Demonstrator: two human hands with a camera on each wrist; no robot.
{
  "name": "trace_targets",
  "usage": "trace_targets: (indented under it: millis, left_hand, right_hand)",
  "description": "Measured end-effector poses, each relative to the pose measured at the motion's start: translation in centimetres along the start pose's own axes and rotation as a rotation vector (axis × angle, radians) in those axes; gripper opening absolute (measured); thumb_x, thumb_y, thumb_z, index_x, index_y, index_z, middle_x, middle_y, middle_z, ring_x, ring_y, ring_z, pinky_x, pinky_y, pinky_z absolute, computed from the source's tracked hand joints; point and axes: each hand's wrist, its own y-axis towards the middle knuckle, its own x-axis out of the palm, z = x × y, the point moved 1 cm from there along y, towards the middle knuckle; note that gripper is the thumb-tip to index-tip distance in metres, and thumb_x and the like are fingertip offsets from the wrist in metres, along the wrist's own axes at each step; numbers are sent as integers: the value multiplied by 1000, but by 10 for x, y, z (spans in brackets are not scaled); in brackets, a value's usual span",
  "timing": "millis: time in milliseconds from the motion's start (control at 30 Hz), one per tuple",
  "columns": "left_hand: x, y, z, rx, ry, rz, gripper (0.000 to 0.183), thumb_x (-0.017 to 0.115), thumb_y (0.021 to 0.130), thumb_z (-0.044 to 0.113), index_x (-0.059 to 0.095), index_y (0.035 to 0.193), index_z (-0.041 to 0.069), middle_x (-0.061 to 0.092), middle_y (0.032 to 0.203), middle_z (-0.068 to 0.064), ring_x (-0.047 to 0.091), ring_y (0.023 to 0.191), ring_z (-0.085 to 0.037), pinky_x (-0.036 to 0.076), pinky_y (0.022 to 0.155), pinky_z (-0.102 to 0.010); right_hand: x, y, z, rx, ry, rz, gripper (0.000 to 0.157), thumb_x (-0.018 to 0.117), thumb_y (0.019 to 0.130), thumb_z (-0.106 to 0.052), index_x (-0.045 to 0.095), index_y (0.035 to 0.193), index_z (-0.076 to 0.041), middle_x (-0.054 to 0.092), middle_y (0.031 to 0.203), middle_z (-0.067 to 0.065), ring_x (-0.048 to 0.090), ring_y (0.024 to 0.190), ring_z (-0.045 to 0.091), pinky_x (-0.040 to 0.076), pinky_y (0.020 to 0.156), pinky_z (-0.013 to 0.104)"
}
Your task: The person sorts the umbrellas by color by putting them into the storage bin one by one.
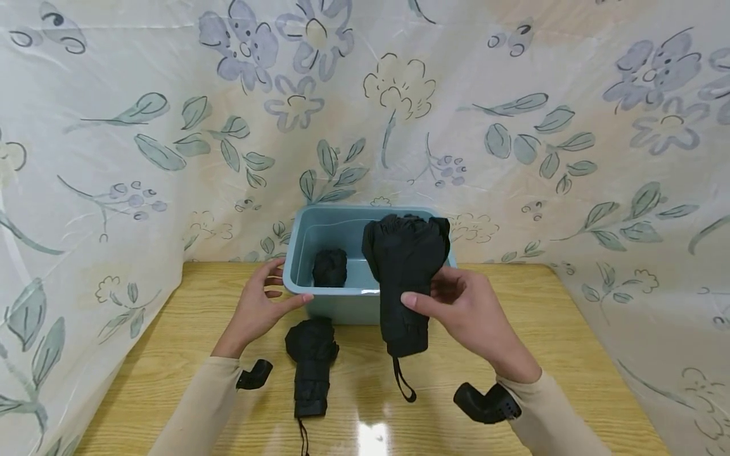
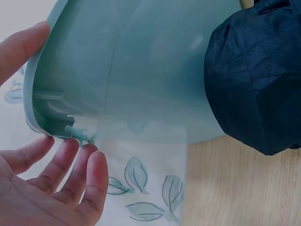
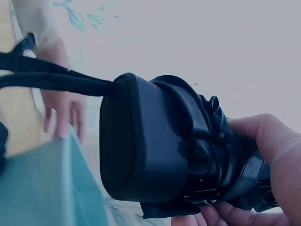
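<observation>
My right hand grips a folded black umbrella round its lower part, thumb across the front. Its bunched canopy end points up, over the right side of a blue-green plastic bin, and its wrist strap dangles below. In the right wrist view the flat end of the umbrella's handle faces the camera. My left hand holds the bin's front left corner, thumb on the front rim and fingers at the side. Inside the bin, at the left, sits another black bundle.
A second folded black umbrella lies on the wooden table in front of the bin, strap toward me. Behind and beside the table hangs a flowered cloth. Small black devices are worn on both wrists.
</observation>
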Motion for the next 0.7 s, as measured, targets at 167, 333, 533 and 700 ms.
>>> trace_targets:
  millis: [167,333,533,700]
  left_hand:
    - [0,0,1,-8,-1,-3,77,78,78,19,36,140,1,47,122,-22,46,108,-32,41,89,-54]
    - [1,0,2,-7,-1,-2,78,78,78,19,36,140,2,47,122,-22,46,108,-32,41,89,-54]
    - [0,1,0,-11,-4,-3,79,78,77,19,35,141,2,47,122,-22,46,108,-32,41,89,-54]
    - [0,1,0,-10,0,-3,78,78,78,19,35,141,2,47,122,-22,46,108,-32,41,89,-54]
  right_hand:
    - [-13,39,-15,13,-55,13,37,73,79,-45,69,90,-10,63,76,8,56,67,24,47,59,35]
    - [-21,82,-24,90,-102,18,50,73,73,-55,63,72,-6,53,63,14,52,64,30,40,54,36]
    - [-16,125,-17,239,-107,-63,52,77,70,-52,52,57,-8,41,51,1,57,73,30,51,72,36]
    - [-3,155,4,378,-104,-151,46,78,70,-47,55,56,-9,48,54,1,64,74,25,53,75,34]
